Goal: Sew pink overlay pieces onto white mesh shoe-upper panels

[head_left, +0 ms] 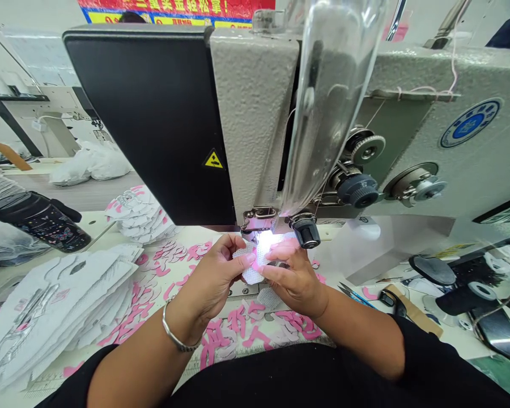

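Observation:
Under the lit needle area of a sewing machine (255, 113), both my hands hold a small piece of white mesh fabric (251, 274) with a bit of pink on it. My left hand (215, 272), wearing a silver bracelet (176, 334), pinches the fabric's left edge between thumb and fingers. From the other side my right hand (295, 275) grips it, fingers close to the presser foot. Glare from the lamp hides the needle tip. Several pink cut pieces (215, 334) lie scattered around both hands on the machine bed.
Stacks of white cut panels (59, 317) lie at the left, with a smaller stack (140, 212) behind. A dark patterned bottle (38, 221) leans at far left. Blue-handled snips (357, 296), a black thread spool (467, 300) and a phone-like dark object (501, 334) sit at the right.

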### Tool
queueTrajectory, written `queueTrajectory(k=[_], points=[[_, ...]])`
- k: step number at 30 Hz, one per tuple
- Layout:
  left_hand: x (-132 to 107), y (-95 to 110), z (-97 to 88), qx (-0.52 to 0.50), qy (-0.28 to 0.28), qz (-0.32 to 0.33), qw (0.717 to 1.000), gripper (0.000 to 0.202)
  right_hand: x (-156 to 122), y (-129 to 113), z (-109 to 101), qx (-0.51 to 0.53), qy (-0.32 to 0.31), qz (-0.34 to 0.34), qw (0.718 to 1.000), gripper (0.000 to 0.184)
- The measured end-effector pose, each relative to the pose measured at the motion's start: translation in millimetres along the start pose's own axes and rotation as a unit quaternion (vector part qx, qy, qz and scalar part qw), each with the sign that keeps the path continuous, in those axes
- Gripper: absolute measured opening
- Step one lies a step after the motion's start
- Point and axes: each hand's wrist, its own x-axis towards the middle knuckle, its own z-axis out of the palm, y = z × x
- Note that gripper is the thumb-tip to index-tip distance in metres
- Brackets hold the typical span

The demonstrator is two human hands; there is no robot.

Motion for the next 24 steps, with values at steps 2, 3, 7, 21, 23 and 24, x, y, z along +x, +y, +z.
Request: queueTrajectory(k=[2,3,7,21,23,24], points=[[3,2,4.1,0.015,0.023,0.001,1.0,0.027,3,3,-3,0.01,-0.007,0.01,1.0,0.031],[5,2,6.1,0.023,0.034,0.001,0.999,0.025,4,5,-5,0.014,-0.015,0.018,1.0,0.03],[11,1,10.9,0.038,0.057,-0.003,0.998,0.023,7,13,-10,0.021,-0.061,0.048,0.997,0.028],[12,-1,8.9,0.035,0.049,0.008,0.998,0.02,5,19,-10,0.029,-0.102,0.058,0.993,0.027],[13,-1,7.9,0.036,0.043,0.008,0.998,0.019,6,19,-10,0.031,-0.102,0.06,0.992,0.026],[13,-1,7.6,0.034,0.042,0.008,0.998,0.02,6,18,-11,0.032,-0.103,0.061,0.992,0.026]])
